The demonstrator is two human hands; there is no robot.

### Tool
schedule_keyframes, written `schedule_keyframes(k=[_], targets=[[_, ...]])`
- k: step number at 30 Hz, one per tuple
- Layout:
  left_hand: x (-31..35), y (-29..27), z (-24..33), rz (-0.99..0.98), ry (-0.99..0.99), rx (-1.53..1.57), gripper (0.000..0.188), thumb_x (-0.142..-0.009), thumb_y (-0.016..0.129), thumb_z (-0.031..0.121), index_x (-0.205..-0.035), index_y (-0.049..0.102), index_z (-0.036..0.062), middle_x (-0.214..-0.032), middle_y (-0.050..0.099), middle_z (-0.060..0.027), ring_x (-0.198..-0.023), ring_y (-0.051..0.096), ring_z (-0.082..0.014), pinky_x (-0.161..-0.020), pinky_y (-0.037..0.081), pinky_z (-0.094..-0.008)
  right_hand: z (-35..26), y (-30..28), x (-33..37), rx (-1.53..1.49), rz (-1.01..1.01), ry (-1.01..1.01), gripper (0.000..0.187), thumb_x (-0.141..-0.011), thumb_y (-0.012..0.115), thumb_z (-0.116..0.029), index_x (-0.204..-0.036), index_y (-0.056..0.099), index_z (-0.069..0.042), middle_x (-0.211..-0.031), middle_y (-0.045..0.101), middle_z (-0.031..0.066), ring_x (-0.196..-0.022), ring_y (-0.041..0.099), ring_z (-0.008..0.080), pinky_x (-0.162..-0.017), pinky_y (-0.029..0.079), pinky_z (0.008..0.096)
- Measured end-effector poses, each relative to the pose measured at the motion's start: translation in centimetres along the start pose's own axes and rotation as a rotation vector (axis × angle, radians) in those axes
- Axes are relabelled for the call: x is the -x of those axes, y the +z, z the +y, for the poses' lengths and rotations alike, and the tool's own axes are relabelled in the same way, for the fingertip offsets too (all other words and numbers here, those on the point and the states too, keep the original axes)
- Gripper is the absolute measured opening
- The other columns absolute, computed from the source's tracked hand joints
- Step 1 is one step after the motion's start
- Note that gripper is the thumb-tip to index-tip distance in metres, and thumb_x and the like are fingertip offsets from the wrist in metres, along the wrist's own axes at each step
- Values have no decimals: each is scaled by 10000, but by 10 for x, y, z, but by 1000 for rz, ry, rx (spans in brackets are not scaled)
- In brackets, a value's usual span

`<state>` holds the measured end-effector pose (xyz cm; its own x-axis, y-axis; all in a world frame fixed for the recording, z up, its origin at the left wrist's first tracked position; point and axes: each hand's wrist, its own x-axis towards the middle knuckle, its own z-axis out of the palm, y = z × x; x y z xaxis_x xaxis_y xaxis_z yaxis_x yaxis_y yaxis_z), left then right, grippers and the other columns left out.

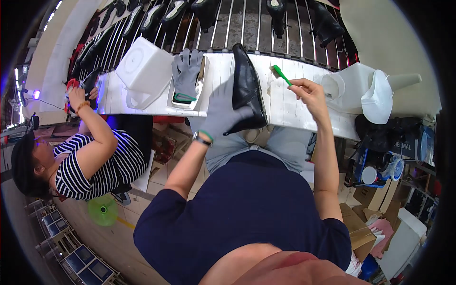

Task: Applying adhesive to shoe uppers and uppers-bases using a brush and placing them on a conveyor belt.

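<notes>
A black leather ankle boot (245,85) is held at the edge of the white bench, its toe pointing away from me. My left hand (221,113), in a grey glove, grips it by the shaft; the fingers are partly hidden behind it. To the right of the boot, my bare right hand (309,95) pinches the handle of a small green brush (282,75). The brush head points up and left, apart from the boot. Left of the boot, a spare grey glove (186,73) lies on a white tray (200,95).
A white plastic container (145,61) stands left on the bench (280,111). At right are a white jug (349,80) and a white mask (378,97). Beyond runs a metal roller rack (247,28) with several black shoes. A co-worker (102,156) in stripes handles a dark shoe at far left.
</notes>
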<state>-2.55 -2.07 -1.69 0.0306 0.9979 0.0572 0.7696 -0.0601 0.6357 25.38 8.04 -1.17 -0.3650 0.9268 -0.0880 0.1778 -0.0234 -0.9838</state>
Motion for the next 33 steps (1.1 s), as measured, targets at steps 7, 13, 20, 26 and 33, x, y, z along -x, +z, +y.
schedule_keyframes(k=[7,13,20,26,33], targets=[[27,8,13,-79,-19,-528,1273,-535,810,525,-1522,145,73,-1442,290,-323,-1333,294,-497,-1026,239,-680,55,56,-69,237,203,54,193,-820,715,-165,-971,741,-47,-783,708,97,-604,573,103,-566,453,275],[16,-2,10,-71,19,-346,1316,-544,805,515,-1522,71,29,-1325,376,-314,-1242,379,-499,-1058,272,-601,51,37,-31,9,-18,126,159,-855,701,-123,-952,725,0,-681,616,18,-544,457,63,-491,344,228],[-22,-57,14,-215,-284,1292,613,-826,687,236,-1350,437,38,-1054,605,-61,-846,630,-135,-699,515,-251,30,15,19,-367,112,162,184,-901,650,-83,-1047,679,25,-799,649,26,-545,416,38,-459,272,185],[-94,-67,3,28,-238,1507,523,-867,658,199,-1348,473,109,-1056,598,1,-877,611,-91,-732,524,-227,21,8,41,-517,183,89,174,-905,632,-48,-1054,670,31,-922,667,79,-549,436,40,-443,283,168],[-257,-42,-68,194,-265,499,861,-743,768,274,-1469,348,80,-1313,560,-166,-1176,554,-258,-951,461,-384,16,0,54,-528,249,56,175,-899,633,-34,-1060,670,24,-918,669,77,-549,442,43,-446,290,170]])
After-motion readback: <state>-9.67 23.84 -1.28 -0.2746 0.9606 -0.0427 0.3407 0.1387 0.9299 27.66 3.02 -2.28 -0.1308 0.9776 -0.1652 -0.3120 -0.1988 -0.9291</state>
